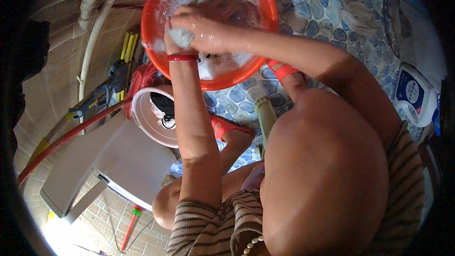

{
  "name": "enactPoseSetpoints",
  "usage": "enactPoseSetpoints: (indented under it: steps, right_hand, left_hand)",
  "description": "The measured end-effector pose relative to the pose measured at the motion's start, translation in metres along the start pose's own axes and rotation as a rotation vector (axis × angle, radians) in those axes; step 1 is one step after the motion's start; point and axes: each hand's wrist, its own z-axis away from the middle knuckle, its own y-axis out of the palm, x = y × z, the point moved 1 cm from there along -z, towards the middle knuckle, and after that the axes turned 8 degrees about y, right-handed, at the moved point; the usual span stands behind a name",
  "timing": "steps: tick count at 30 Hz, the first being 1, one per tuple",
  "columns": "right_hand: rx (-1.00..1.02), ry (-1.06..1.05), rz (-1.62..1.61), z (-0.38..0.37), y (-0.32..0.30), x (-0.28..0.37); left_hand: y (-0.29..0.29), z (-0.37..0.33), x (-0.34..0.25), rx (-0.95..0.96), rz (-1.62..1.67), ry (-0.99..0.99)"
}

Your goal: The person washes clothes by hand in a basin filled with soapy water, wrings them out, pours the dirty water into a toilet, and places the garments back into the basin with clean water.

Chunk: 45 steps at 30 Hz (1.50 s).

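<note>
An orange-red round basin [272, 14] stands on the floor at the far side, full of sudsy water [244, 0]. My left hand [173, 35], with a red band at the wrist, is over the basin's near left part, its fingers partly hidden. My right hand [208, 33] reaches across from the right and is closed against the left one. A pale, foamy lump [182, 37] shows between my hands; whether it is wet cloth or only suds I cannot tell. Greyish sudsy shapes lie in the water beyond my fingers.
Left of my left arm is a pale tub [137, 118] with black cloth [162, 103] inside. Mop-like tools and a red pole [71, 132] lean by the wall with pipes [90, 38]. A white detergent bottle [417, 96] stands right on pebble-patterned floor [315, 9]. My feet wear red sandals [284, 70].
</note>
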Motion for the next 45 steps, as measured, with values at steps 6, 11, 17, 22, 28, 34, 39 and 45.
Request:
enactPoseSetpoints:
  steps: [6,11,17,22,28,34,39,45]
  right_hand:
    - [0.042,-0.047,-0.213,0.018,0.004,0.036]
    - [0.016,-0.172,-0.164,0.004,0.008,0.031]
    - [0.046,0.113,0.076,-0.04,-0.016,-0.031]
    - [0.35,0.11,1.142,-0.037,-0.064,-0.157]
    - [0.102,0.501,0.824,-0.017,-0.038,-0.126]
    - [0.645,0.371,1.105,-0.029,-0.015,-0.129]
    - [0.038,0.309,1.026,-0.009,-0.035,-0.137]
    - [-0.08,0.225,-0.01,-0.02,-0.014,-0.041]
  left_hand:
    - [0.048,0.024,0.022,-0.268,0.131,0.131]
    - [0.055,0.027,0.041,-0.278,0.082,0.146]
    - [0.039,0.019,0.024,-0.56,-0.447,0.284]
    - [0.041,-0.024,0.028,-0.696,-0.958,0.41]
    - [0.026,-0.017,0.05,-0.384,-2.443,0.084]
    - [-0.096,-0.017,0.046,0.631,-2.775,-0.808]
    - [-0.088,-0.028,0.04,0.827,-1.978,-0.398]
    - [0.061,-0.001,0.03,-0.838,-0.22,0.186]
